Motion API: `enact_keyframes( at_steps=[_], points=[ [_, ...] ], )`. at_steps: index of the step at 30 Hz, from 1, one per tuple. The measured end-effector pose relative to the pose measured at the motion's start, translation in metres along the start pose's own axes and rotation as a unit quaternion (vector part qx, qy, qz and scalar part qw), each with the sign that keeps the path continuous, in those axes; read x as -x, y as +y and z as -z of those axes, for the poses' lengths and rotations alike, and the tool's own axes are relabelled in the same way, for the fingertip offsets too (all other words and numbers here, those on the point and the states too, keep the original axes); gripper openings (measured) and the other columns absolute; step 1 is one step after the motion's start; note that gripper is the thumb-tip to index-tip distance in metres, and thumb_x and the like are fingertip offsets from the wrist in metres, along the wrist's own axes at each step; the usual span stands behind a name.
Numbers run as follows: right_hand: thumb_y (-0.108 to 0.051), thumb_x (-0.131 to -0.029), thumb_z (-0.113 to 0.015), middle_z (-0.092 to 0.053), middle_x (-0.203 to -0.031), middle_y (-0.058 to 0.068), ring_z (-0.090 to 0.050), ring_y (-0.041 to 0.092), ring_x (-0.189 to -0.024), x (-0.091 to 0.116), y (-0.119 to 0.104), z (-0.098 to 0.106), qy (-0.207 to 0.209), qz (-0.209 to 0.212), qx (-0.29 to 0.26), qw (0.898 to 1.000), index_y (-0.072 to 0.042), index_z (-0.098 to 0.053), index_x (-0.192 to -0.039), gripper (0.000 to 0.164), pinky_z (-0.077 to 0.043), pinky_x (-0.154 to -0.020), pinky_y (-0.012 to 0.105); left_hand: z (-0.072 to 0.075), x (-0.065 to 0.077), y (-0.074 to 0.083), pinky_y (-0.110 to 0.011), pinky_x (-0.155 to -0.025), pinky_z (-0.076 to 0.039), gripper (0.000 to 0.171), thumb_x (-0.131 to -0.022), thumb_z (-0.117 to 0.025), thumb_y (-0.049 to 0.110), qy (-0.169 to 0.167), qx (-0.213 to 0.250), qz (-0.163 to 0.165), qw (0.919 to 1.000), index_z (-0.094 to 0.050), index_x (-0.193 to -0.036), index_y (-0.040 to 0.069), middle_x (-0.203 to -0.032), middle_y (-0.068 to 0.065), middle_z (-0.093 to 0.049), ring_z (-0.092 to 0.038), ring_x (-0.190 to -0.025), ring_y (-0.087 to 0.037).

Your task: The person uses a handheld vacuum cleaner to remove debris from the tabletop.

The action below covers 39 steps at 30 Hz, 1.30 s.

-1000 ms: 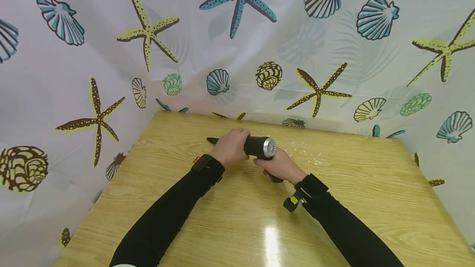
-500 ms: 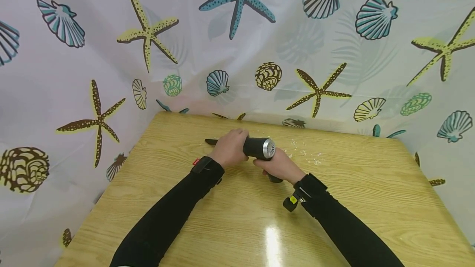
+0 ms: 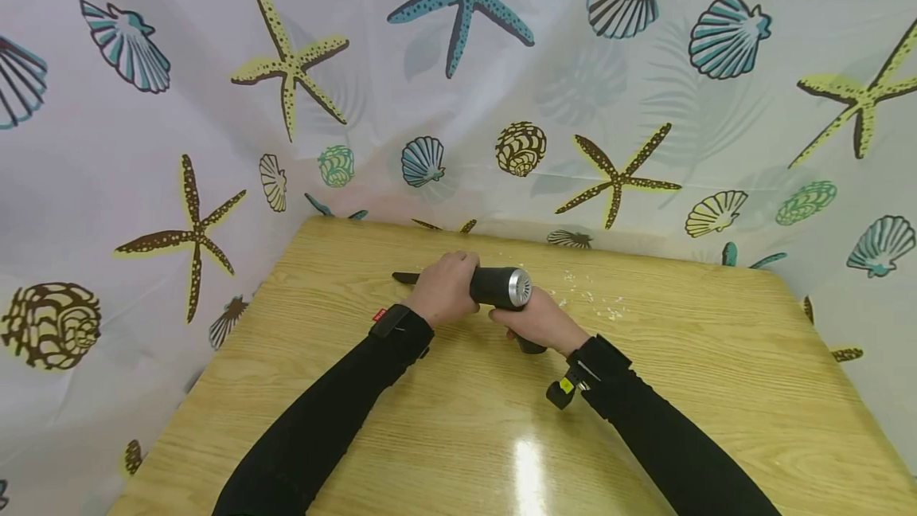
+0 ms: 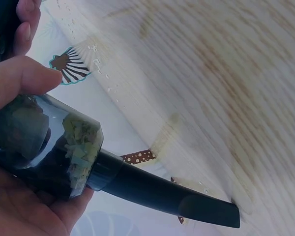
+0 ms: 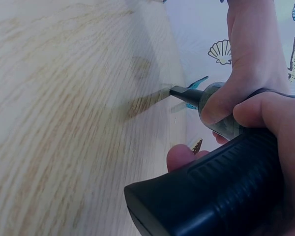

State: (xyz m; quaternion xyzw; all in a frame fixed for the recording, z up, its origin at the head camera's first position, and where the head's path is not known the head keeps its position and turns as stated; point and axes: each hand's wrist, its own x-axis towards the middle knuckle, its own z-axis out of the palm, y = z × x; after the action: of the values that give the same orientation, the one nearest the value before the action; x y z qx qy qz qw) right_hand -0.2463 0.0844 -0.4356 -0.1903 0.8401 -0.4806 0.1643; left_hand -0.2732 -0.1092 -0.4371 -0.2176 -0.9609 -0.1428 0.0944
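Observation:
A black handheld vacuum cleaner (image 3: 490, 285) with a silver vented end lies across the view, held in both hands above the table. My left hand (image 3: 444, 289) grips its clear dust cup (image 4: 81, 147), where pale green and whitish scraps show through the wall. My right hand (image 3: 542, 321) is wrapped round the ribbed black handle (image 5: 211, 191). Out of the cup runs a long, flat-tipped black nozzle (image 4: 172, 194), pointing left in the head view, its tip close over the wood near the back left. The left hand hides the cup in the head view.
Small white bits (image 3: 612, 313) are scattered on the wooden table (image 3: 430, 436) towards the back, right of the vacuum. A white curtain (image 3: 394, 102) printed with shells and starfish hangs behind the table and along its sides.
The nozzle tip has swung slightly left and towards the person in the head view. Both hands keep their grip and have hardly moved.

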Motion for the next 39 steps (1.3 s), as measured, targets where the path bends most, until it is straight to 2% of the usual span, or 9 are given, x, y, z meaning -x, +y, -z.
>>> enact_keyframes(
  at_steps=[2,4,8,21,24,32,39],
  points=[
    [-0.019,-0.087,-0.067,-0.058,-0.082,0.025,-0.062,0.040,-0.067,-0.005,0.009,0.000,0.002,-0.006,0.002,1.000,-0.010,-0.048,-0.136,0.053,-0.052,-0.061,0.049,0.000,0.000,0.000,-0.037,-0.071,-0.051,0.045,-0.068,-0.080,0.022,0.001,0.002,0.001,1.0000,-0.056,-0.103,0.010,-0.095,-0.004,-0.058,-0.052,-0.082,-0.017],
    [-0.021,-0.087,-0.067,-0.058,-0.081,0.021,-0.062,0.038,-0.066,-0.006,0.011,0.000,0.003,-0.006,0.008,1.000,-0.012,-0.047,-0.136,0.054,-0.052,-0.059,0.044,0.000,0.000,0.001,-0.037,-0.071,-0.051,0.044,-0.068,-0.080,0.022,0.001,0.002,0.001,1.0000,-0.056,-0.103,0.010,-0.095,-0.004,-0.058,-0.052,-0.081,-0.017],
    [-0.022,-0.087,-0.066,-0.059,-0.082,0.023,-0.063,0.035,-0.065,-0.004,0.014,0.001,0.006,-0.006,0.015,1.000,-0.012,-0.048,-0.135,0.053,-0.052,-0.058,0.040,0.000,0.000,0.003,-0.037,-0.072,-0.051,0.043,-0.069,-0.079,0.023,-0.001,0.001,0.000,1.0000,-0.056,-0.103,0.010,-0.096,-0.004,-0.058,-0.052,-0.082,-0.017],
    [-0.023,-0.087,-0.067,-0.061,-0.092,0.026,-0.063,0.037,-0.068,0.018,0.020,0.022,0.030,-0.034,0.026,0.999,-0.011,-0.047,-0.136,0.055,-0.052,-0.060,0.042,-0.007,-0.016,0.030,-0.037,-0.073,-0.052,0.048,-0.068,-0.082,0.025,-0.019,0.013,-0.018,0.9996,-0.055,-0.105,0.010,-0.097,-0.003,-0.056,-0.050,-0.083,-0.015],
    [-0.023,-0.086,-0.068,-0.061,-0.091,0.023,-0.063,0.037,-0.068,0.023,0.021,0.026,0.037,-0.036,0.028,0.998,-0.011,-0.048,-0.135,0.054,-0.052,-0.060,0.042,-0.009,-0.020,0.034,-0.037,-0.072,-0.052,0.048,-0.067,-0.082,0.025,-0.017,0.018,-0.027,0.9993,-0.056,-0.105,0.010,-0.096,-0.003,-0.056,-0.050,-0.082,-0.015],
    [-0.023,-0.086,-0.067,-0.063,-0.095,0.014,-0.063,0.036,-0.068,0.022,0.017,0.026,0.040,-0.035,0.035,0.998,-0.014,-0.046,-0.137,0.056,-0.052,-0.060,0.041,-0.009,-0.022,0.032,-0.038,-0.073,-0.052,0.049,-0.068,-0.081,0.024,-0.021,0.029,-0.027,0.9990,-0.055,-0.107,0.011,-0.098,-0.003,-0.055,-0.050,-0.084,-0.015],
    [-0.023,-0.086,-0.067,-0.059,-0.088,0.015,-0.062,0.037,-0.068,0.016,0.015,0.023,0.034,-0.032,0.031,0.998,-0.012,-0.044,-0.138,0.057,-0.052,-0.059,0.040,-0.009,-0.021,0.024,-0.038,-0.075,-0.051,0.049,-0.069,-0.081,0.024,-0.022,0.035,-0.026,0.9988,-0.053,-0.107,0.012,-0.099,-0.002,-0.054,-0.048,-0.085,-0.015]
  ],
)
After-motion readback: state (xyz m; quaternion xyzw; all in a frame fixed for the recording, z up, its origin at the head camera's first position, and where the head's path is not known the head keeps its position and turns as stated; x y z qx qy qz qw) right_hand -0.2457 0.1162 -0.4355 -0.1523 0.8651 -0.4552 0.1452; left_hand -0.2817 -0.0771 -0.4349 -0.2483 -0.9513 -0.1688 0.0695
